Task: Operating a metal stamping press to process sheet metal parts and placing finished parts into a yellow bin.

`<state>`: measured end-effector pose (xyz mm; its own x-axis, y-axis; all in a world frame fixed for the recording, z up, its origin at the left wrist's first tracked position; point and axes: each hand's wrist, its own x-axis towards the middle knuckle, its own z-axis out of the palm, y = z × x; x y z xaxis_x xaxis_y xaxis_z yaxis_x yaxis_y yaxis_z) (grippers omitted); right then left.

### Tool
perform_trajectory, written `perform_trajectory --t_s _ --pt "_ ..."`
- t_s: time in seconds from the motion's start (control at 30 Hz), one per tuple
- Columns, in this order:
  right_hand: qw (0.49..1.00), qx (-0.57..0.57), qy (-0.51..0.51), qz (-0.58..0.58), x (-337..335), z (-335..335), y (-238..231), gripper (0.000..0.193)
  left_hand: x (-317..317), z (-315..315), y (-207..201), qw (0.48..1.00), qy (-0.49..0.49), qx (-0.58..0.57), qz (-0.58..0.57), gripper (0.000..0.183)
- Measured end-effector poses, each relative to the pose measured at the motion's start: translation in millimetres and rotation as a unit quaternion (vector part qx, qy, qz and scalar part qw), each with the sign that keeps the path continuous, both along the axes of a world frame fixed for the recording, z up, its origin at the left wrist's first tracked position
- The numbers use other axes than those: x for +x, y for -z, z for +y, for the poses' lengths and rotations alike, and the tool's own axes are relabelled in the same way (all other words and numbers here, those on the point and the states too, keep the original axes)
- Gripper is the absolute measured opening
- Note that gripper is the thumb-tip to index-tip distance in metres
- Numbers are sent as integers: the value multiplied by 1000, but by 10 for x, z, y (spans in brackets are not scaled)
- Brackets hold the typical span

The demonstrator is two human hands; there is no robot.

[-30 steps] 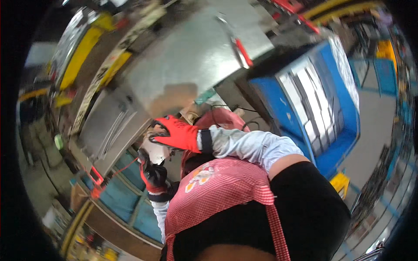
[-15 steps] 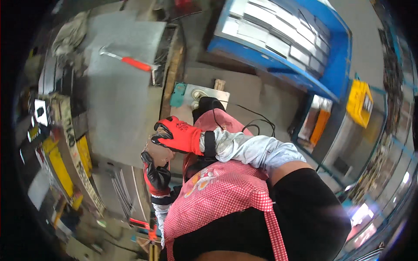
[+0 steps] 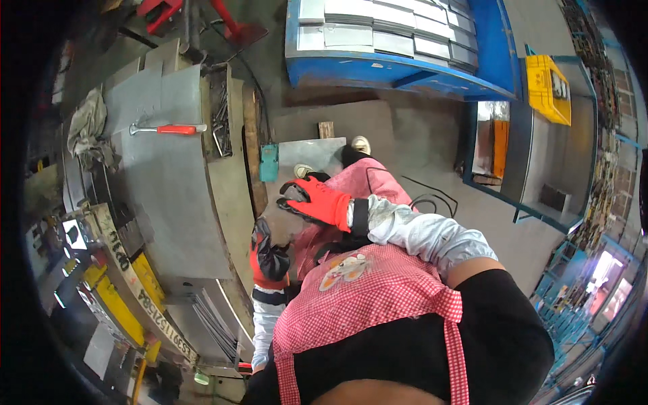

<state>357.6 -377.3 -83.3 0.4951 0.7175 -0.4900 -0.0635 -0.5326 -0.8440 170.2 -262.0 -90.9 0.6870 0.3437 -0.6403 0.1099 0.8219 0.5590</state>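
A flat, dull grey-brown plate is held in front of my apron, between my two gloved hands. My right hand, in a red and black glove, closes over its far right edge. Lower down, on the left, my left hand wraps around the plate's near edge in a matching glove. The plate appears thin, and parts of it are hidden by the gloves. To the left of both hands stands a workbench with a grey metal top.
A red-handled metal tool and a crumpled cloth lie on the bench. A blue bin of stacked flat pieces stands at the far side. On the right are a yellow crate and a metal-framed cart. A cable trails behind me.
My view has turned, so the bench and blue bin sit differently in it. Both hands, still holding the plate, are now farther from the bench top and closer to my feet.
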Motion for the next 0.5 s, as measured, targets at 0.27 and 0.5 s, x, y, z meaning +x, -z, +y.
perform_trajectory --t_s 0.27,0.5 --pt "999 30 22 -18 517 -611 176 55 696 -458 57 828 202 523 18 38" --pt "990 98 84 -49 1216 -1669 525 51 1640 -1236 174 715 269 645 -32 36"
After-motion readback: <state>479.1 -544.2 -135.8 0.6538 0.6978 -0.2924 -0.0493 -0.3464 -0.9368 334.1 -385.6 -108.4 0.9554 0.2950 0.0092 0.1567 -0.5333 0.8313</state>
